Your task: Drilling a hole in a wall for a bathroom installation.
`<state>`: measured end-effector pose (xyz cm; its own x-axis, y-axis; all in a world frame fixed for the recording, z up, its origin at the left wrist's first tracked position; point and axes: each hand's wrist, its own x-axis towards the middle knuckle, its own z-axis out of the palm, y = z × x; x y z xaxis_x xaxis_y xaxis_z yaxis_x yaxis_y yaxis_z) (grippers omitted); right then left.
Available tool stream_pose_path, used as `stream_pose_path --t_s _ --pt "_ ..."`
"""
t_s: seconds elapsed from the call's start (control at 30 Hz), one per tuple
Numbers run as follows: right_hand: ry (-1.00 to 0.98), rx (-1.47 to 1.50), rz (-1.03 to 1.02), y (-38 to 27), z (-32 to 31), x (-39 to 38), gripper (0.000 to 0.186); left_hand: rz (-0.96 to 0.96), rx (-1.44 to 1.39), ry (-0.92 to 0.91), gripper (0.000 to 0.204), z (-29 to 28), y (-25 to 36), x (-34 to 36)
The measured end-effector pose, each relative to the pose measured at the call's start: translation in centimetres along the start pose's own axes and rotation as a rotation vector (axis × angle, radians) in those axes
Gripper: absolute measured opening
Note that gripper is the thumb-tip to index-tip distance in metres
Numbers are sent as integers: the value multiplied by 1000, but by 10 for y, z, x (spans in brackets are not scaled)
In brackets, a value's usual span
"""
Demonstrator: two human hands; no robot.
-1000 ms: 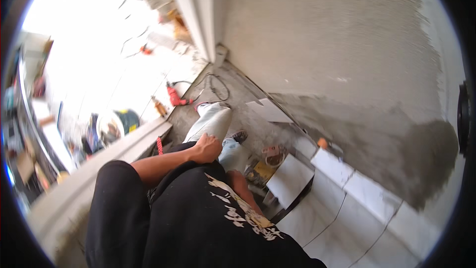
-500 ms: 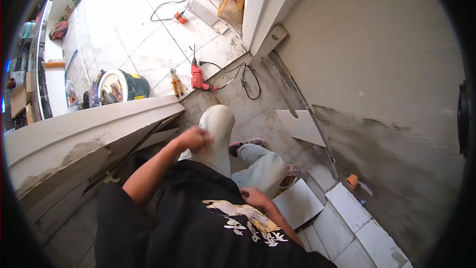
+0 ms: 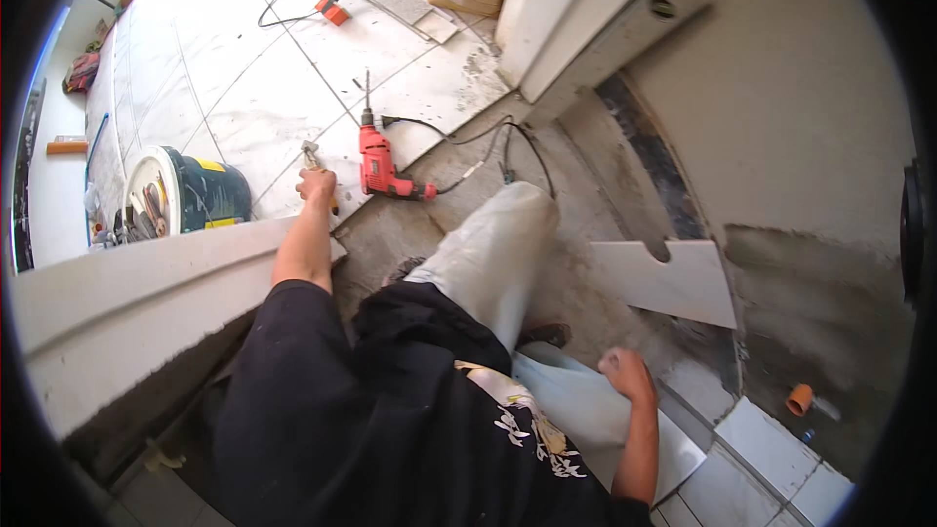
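My left hand [image 3: 317, 183] reaches over the white sill and is closed round a pair of pliers [image 3: 310, 150] on the floor. The metal jaws stick out beyond my fingers, and a bit of yellow-orange handle shows below them. Just right of that hand lies a red power drill [image 3: 383, 164] with a long bit, its black cord [image 3: 493, 138] trailing off to the right. My right hand [image 3: 625, 372] is curled into a loose fist above my bent leg; nothing shows in it.
Left of the sill [image 3: 146, 298] stands a dark green bucket [image 3: 210, 193] holding tools. A cut white tile [image 3: 669, 279] with a notch leans by the plastered wall. A long level [image 3: 625, 44] rests near the doorframe. An orange pipe end [image 3: 799, 399] juts from the wall at right.
My left hand has gone from over my knee to the pliers and taken hold of them. My right hand has moved right, away from my shirt. The view has shifted toward the drill.
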<state>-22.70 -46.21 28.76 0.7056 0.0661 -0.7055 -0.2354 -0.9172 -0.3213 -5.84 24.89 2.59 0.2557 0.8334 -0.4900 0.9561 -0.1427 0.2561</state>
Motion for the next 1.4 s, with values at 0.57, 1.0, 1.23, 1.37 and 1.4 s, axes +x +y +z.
stream_pose_path --t_s 0.57,1.0,1.23,1.37,1.4 --pt "-36 302 228 23 9 10 15 379 -414 837 87 -149 140 -7" --pt "-67 577 451 28 15 -1 17 -518 83 787 76 -390 24 175" --pt "2 656 427 33 15 -6 15 428 437 1083 62 -280 123 110" --pt "8 412 354 -10 -4 19 19 1029 193 219 24 -89 157 59" --pt "73 388 314 -26 -10 27 17 1287 72 164 19 -44 146 37"
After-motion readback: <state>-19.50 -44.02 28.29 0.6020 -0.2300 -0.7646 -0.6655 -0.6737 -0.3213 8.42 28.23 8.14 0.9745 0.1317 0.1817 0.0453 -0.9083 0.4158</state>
